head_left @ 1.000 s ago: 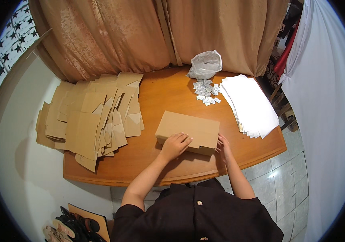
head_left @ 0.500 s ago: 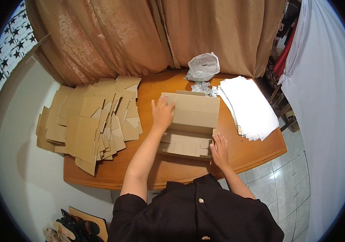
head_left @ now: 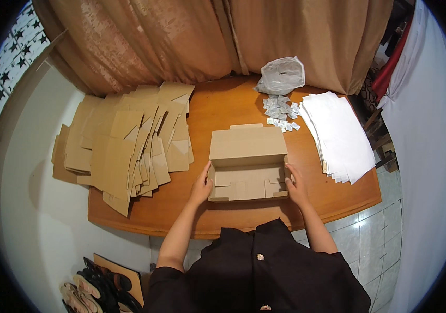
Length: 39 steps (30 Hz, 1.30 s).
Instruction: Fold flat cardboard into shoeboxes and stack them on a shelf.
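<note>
An open brown cardboard box (head_left: 248, 144) sits on the table in front of me, its lid raised at the far side and its inside bare. My left hand (head_left: 201, 187) clasps the box's left wall, and my right hand (head_left: 296, 187) clasps the right wall with the thumb toward the inside. Just beyond the lid lie several small pale sachets (head_left: 279, 108), beside a translucent plastic bag (head_left: 283, 75).
Flat, unfolded cardboard boxes (head_left: 113, 151) are heaped on the left of the wooden table (head_left: 215, 112). A stack of white sheets (head_left: 340, 138) lies at the right edge. Brown curtains (head_left: 171, 41) hang behind; shoes (head_left: 100, 287) stand at lower left.
My left hand has come down from the lid to the left wall. The right hand stays at the right side. The box now sits squarer to me, and the view has shifted slightly.
</note>
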Tool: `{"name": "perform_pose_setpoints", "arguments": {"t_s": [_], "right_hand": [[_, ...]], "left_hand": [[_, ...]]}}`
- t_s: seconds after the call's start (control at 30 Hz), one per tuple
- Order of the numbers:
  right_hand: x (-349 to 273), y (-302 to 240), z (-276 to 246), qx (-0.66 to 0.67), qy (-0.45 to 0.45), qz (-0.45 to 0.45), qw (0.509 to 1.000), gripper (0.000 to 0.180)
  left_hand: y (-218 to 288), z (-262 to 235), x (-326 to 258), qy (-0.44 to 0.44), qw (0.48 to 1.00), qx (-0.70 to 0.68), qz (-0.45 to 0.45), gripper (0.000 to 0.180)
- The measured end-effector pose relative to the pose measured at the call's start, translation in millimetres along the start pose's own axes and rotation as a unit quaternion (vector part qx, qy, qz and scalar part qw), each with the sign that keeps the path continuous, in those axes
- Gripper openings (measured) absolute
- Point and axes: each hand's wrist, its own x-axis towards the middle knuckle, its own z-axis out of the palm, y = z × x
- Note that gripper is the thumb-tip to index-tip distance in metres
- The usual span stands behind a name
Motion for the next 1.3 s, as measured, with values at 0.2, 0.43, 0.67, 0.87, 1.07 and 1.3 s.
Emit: {"name": "perform_pose_setpoints", "arguments": {"t_s": [0.2, 0.43, 0.67, 0.87, 1.07, 1.3], "right_hand": [[-46.8, 6.0, -8.6, -0.280, 0.031, -0.224, 0.933, 0.032], [-65.3, 19.8, 2.7, -0.377, 0.046, -0.219, 0.899, 0.021], [-49.4, 19.5, 2.5, -0.326, 0.006, -0.207, 0.923, 0.012], [-25.3, 44.0, -28.4, -0.259, 0.118, -0.105, 0.953, 0.032], [-6.5, 77.8, -124.7, -0.481, 0.295, 0.144, 0.813, 0.039], [-19.5, 109.3, -169.1, -0.539, 0.178, 0.311, 0.762, 0.027]], "left_hand": [[21.6, 9.1, -16.8, 0.177, 0.983, 0.020, 0.050, 0.044], [18.7, 19.8, -68.2, 0.060, 0.909, 0.300, 0.284, 0.023], [3.1, 31.9, -64.5, 0.080, 0.924, 0.305, 0.215, 0.008], [33.2, 33.3, -53.6, 0.096, 0.914, 0.321, 0.230, 0.011], [48.3, 26.9, -36.5, 0.189, 0.910, 0.288, 0.230, 0.009], [74.2, 33.5, -19.4, 0.196, 0.907, 0.233, 0.289, 0.012]]}}
